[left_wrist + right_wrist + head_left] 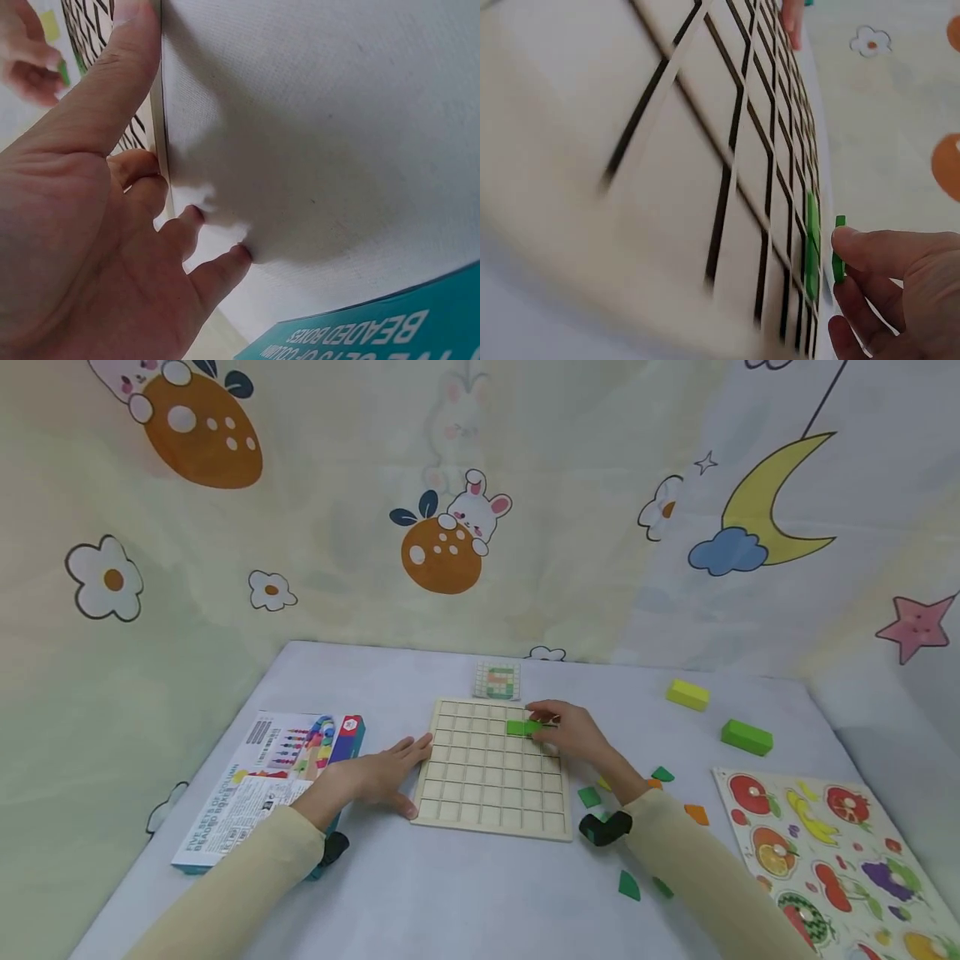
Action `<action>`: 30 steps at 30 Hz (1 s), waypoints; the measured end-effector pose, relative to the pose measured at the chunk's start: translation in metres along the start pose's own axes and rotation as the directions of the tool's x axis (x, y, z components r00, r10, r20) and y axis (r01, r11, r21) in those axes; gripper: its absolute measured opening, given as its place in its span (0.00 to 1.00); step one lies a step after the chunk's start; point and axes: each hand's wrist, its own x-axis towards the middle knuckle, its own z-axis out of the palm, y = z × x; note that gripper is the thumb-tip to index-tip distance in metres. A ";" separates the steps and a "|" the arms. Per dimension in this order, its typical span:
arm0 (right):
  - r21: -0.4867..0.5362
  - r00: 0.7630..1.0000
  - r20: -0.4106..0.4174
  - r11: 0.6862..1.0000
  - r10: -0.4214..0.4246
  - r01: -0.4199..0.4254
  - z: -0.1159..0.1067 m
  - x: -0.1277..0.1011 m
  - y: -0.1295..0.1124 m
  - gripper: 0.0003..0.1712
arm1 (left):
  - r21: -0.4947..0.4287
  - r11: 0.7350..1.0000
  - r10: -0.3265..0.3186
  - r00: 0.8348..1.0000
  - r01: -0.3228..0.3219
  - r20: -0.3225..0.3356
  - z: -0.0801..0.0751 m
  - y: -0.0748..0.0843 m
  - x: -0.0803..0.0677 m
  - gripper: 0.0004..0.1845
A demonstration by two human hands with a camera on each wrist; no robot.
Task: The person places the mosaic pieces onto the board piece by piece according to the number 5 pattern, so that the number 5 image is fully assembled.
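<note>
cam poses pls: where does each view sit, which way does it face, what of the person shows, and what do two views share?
Head: above the table, looking forward and down at the grid board; both sleeved forearms, left hand, right hand.
Left wrist: low at the table, along the board's edge; left hand's palm and fingers.
Right wrist: skims over the board; right fingertips pinching a green tile.
Shared: board in all three views.

Matt pale wooden grid board (491,772)

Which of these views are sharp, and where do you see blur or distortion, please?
Head view: evenly lit and sharp, wide-angle bending at the edges; the grid board reads clearly. Left wrist view: the left hand fills the frame, slightly soft. Right wrist view: the near board is smeared, yet the green tile by the right hand stays distinct.
</note>
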 end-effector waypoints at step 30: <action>-0.057 0.995 0.035 0.994 -0.090 0.092 0.043 0.031 -0.027 0.24 | 0.011 1.000 0.007 1.000 -0.007 0.000 -0.001 0.005 -0.003 0.56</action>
